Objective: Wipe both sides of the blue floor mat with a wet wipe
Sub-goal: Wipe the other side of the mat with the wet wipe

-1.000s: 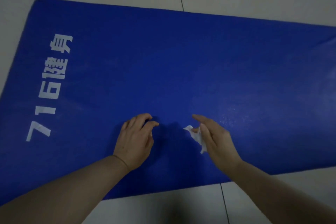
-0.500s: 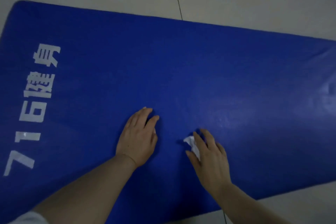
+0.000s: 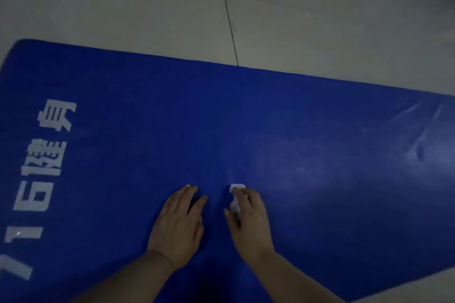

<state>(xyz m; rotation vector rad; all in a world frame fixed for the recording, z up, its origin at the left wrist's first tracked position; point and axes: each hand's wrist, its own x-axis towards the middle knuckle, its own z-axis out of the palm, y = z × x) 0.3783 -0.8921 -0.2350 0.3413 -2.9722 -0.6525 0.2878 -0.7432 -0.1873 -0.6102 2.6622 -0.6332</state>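
Two hands on blue mat point(image 3: 270, 118), white "716健身" lettering point(image 3: 41, 179) at left.

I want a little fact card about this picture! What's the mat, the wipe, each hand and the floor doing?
mat: blue mat, spread flat on the floor, white writing near its left end
wipe: white wipe, crumpled, under the right hand on the mat
right hand: right hand, pressing the wipe onto the mat
left hand: left hand, resting on the mat, holding nothing
floor: pale tiles
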